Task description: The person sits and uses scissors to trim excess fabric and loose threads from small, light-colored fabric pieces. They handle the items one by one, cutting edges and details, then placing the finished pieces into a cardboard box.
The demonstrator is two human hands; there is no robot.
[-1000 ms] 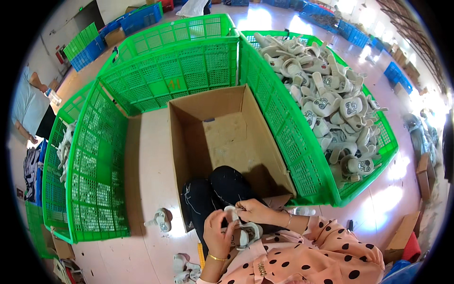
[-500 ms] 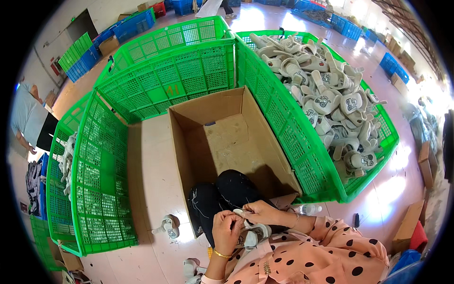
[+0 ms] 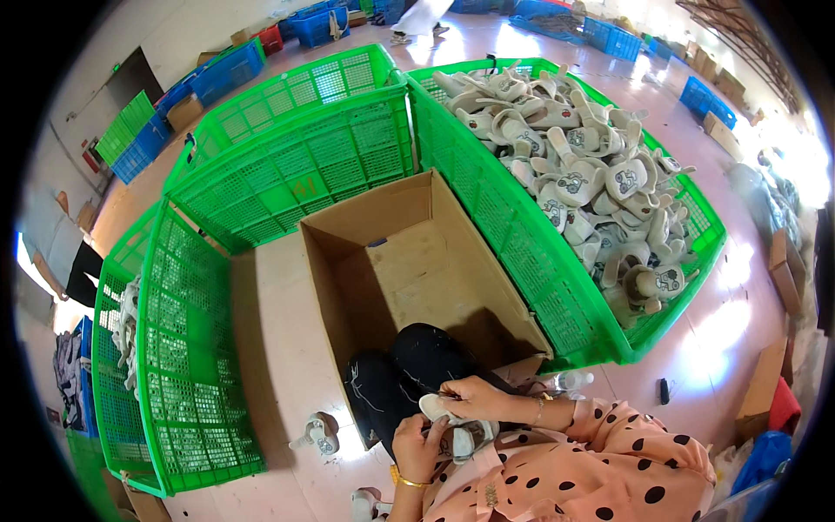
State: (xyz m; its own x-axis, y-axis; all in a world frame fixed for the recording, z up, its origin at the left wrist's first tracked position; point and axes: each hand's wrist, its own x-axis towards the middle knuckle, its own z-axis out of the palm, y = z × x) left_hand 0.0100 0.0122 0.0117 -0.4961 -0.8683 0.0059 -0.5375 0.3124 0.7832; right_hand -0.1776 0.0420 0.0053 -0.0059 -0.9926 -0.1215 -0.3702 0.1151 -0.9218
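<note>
Above my lap, my right hand (image 3: 474, 400) is closed, pinching the edge of a small white shoe (image 3: 432, 406). My left hand (image 3: 417, 449) is just below it, with thumb and fingers closed on the same shoe's near side. Another white shoe (image 3: 465, 442) rests in my lap, against the polka-dot clothing and partly behind my left fingers. What lies between my fingertips is too small to make out. On the floor to the left is a pale shoe with a print (image 3: 322, 435), and another white shoe (image 3: 370, 505) lies nearer me.
In front of my knees stands an open cardboard box (image 3: 409, 261). A green crate (image 3: 522, 252) heaped with white printed shoes (image 3: 574, 183) is at its right. More green crates (image 3: 287, 165) stand behind and left. A clear bottle (image 3: 574, 380) lies on the right; people stand farther off.
My right hand has shifted slightly, and more of the held shoe's white sole shows. My left hand has lowered a little. The whole view has tilted slightly.
</note>
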